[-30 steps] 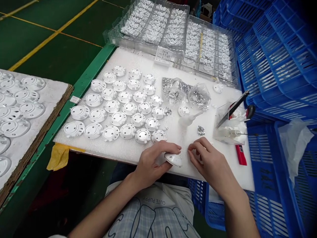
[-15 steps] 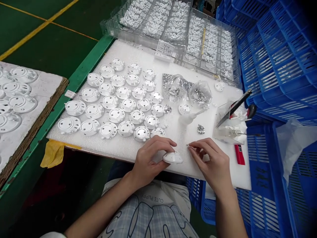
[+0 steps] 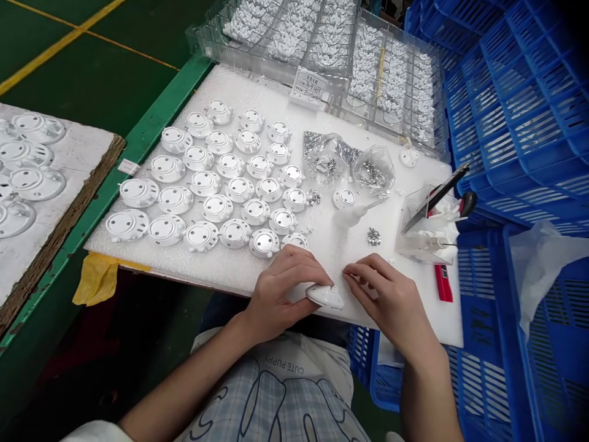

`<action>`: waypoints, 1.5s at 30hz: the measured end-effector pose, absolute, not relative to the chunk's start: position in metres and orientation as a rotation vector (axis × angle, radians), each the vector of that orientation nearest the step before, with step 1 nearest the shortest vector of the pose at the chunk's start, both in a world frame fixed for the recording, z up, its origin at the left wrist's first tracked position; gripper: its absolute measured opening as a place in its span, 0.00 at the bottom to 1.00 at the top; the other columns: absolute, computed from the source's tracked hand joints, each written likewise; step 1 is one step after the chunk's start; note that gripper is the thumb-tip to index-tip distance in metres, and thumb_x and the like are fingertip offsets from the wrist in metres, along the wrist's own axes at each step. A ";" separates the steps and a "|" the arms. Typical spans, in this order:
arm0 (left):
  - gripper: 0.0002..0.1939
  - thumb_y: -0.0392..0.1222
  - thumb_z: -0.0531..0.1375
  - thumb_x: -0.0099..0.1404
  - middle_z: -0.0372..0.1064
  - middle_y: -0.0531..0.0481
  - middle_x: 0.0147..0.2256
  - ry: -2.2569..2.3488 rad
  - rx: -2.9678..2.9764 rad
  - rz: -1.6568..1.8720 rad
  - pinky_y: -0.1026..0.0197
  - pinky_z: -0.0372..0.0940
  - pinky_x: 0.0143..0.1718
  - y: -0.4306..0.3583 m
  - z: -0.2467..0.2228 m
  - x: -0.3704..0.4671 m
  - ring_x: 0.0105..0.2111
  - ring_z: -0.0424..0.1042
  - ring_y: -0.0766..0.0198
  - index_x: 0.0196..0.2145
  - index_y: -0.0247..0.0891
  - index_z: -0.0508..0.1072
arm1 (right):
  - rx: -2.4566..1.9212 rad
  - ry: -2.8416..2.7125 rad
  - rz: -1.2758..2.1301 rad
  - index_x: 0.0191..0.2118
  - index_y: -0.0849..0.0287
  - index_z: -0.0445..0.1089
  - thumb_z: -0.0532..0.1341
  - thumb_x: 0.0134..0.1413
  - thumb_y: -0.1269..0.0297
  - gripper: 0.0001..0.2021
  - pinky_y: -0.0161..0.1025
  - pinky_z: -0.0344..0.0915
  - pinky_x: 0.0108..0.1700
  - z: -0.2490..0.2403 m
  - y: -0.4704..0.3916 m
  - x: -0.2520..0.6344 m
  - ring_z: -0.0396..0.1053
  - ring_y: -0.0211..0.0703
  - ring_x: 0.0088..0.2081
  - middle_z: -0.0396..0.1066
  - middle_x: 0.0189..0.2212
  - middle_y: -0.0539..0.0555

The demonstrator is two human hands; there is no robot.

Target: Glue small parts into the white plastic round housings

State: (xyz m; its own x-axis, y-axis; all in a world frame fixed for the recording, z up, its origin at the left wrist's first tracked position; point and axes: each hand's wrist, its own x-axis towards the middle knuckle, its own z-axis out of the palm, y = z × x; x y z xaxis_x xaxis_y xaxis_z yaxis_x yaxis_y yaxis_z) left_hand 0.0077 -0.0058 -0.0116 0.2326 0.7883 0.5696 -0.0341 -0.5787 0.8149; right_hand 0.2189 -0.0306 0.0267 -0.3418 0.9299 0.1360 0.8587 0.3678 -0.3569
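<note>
White foam board point(image 3: 350, 245) is lying below. Right hand point(image 3: 389, 291) is hovering, fingertips point(image 3: 352, 270) nearly meeting, contents unclear; left hand point(image 3: 284, 294) is gripping white disc point(image 3: 327, 298) above board's near edge. Small metal pile point(image 3: 373, 236) is sitting beyond.

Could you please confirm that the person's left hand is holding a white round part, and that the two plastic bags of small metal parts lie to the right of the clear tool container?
Not quite: the two plastic bags of small metal parts lie to the left of the clear tool container, as the head view shows. The left hand is indeed holding a white round part.
</note>
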 end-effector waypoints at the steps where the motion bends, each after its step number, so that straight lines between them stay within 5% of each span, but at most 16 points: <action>1: 0.04 0.42 0.64 0.71 0.80 0.49 0.35 0.688 1.776 1.420 0.57 0.70 0.45 -0.006 -0.011 0.007 0.40 0.74 0.59 0.40 0.40 0.77 | -1.553 -2.314 0.281 0.42 0.57 0.73 0.57 0.69 0.68 0.06 0.33 0.66 0.32 0.025 -0.031 0.219 0.70 0.36 0.31 0.72 0.34 0.52; 7: 0.05 0.42 0.64 0.71 0.79 0.47 0.36 0.698 1.774 1.433 0.57 0.68 0.44 -0.006 -0.011 0.007 0.37 0.74 0.60 0.39 0.39 0.77 | -1.613 -2.015 0.385 0.42 0.58 0.74 0.61 0.66 0.70 0.05 0.30 0.65 0.28 0.022 -0.033 0.216 0.67 0.33 0.28 0.72 0.33 0.50; 14: 0.03 0.39 0.65 0.70 0.75 0.50 0.34 0.708 1.699 1.400 0.66 0.66 0.29 -0.007 -0.012 0.009 0.30 0.72 0.67 0.39 0.38 0.76 | -1.724 -1.948 0.412 0.38 0.57 0.73 0.62 0.65 0.69 0.03 0.31 0.62 0.27 0.026 -0.041 0.206 0.65 0.33 0.27 0.70 0.31 0.48; 21: 0.05 0.41 0.64 0.71 0.75 0.49 0.34 0.712 1.708 1.402 0.65 0.69 0.33 -0.007 -0.010 0.008 0.32 0.73 0.66 0.39 0.37 0.75 | -1.803 -1.961 0.236 0.37 0.59 0.71 0.63 0.65 0.68 0.03 0.34 0.62 0.30 0.020 -0.040 0.193 0.65 0.34 0.26 0.68 0.30 0.48; 32: 0.03 0.39 0.63 0.71 0.77 0.47 0.36 0.691 1.745 1.376 0.63 0.72 0.38 -0.008 -0.012 0.008 0.37 0.76 0.63 0.40 0.38 0.74 | -1.797 -1.783 0.579 0.38 0.56 0.74 0.61 0.66 0.65 0.05 0.31 0.70 0.33 0.028 -0.037 0.211 0.72 0.36 0.33 0.73 0.34 0.50; 45: 0.03 0.33 0.61 0.70 0.77 0.44 0.38 0.681 1.860 1.346 0.64 0.72 0.43 -0.008 -0.016 0.010 0.40 0.77 0.62 0.42 0.36 0.72 | -1.694 -1.933 0.675 0.37 0.56 0.73 0.62 0.65 0.67 0.04 0.31 0.64 0.30 0.031 -0.032 0.213 0.66 0.33 0.29 0.68 0.33 0.49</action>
State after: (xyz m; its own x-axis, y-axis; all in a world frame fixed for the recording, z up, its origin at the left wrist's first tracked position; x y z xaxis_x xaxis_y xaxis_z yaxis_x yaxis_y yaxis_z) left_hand 0.0101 -0.0080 -0.0155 0.3119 0.7649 0.5635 0.0011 -0.5934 0.8049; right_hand 0.2133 -0.0322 0.0314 -0.1187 0.9924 0.0333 0.7557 0.1121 -0.6453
